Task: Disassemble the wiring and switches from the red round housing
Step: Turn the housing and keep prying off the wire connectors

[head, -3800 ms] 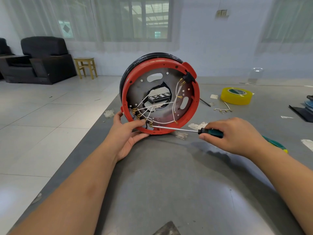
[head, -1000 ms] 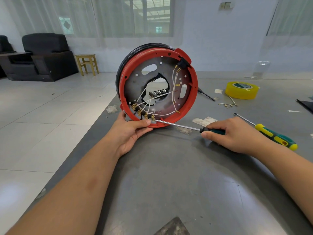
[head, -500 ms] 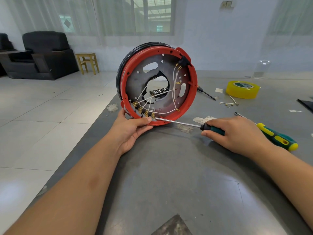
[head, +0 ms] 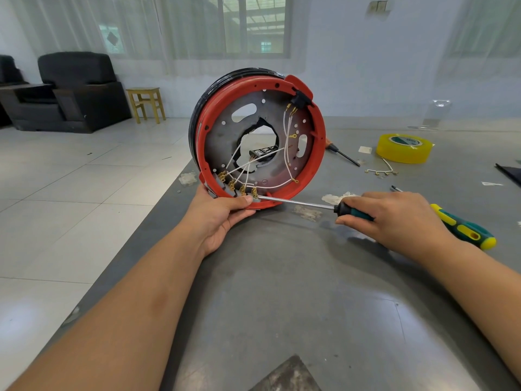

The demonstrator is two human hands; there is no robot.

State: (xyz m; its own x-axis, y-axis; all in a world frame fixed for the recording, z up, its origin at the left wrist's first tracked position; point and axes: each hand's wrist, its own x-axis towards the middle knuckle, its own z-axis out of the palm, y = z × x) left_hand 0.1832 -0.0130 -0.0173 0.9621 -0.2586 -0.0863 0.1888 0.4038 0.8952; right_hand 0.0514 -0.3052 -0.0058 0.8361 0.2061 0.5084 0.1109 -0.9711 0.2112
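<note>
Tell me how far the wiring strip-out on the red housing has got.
Done, it seems: a short white wire bundle with brass terminals lies loose on the grey table. In hand: the left hand steadies the red round housing upright while the right hand works a steel-shafted screwdriver at the lowest brass terminal. Left: the white wires and the black switch at the rim are still fitted.

A makeshift workshop: grey workbench (head: pixel 310 292) strewn with a screwdriver (head: pixel 462 227) and tape roll (head: pixel 403 149), tiled floor (head: pixel 70 193).
</note>
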